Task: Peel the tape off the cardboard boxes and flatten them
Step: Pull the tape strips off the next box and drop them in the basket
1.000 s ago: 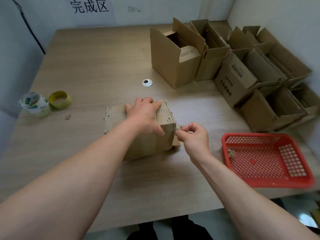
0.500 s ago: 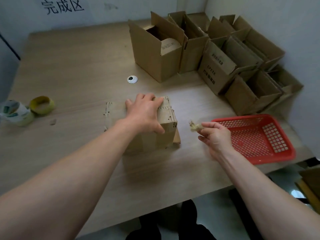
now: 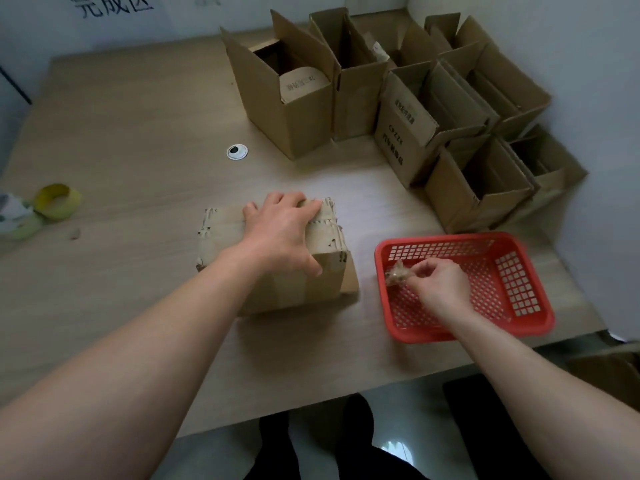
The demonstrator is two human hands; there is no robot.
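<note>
A small closed cardboard box point(image 3: 298, 282) with worn tape strips sits near the middle of the wooden table. My left hand point(image 3: 282, 233) lies flat on its top, fingers spread over the far edge. Over the left part of the red plastic basket point(image 3: 530, 306), my right hand point(image 3: 440, 285) pinches a crumpled piece of peeled tape point(image 3: 396, 273) between thumb and fingers. The scrap hangs just inside the basket's left rim.
Several open cardboard boxes point(image 3: 287, 98) crowd the back right of the table up to the wall. Two tape rolls point(image 3: 57, 200) lie at the left edge. A small white round cap point(image 3: 237, 151) sits mid-table. The table's front edge is close to my body.
My right hand pulled the tape scrap off the box's right side and carried it rightward over the red basket. My left hand stayed on the box.
</note>
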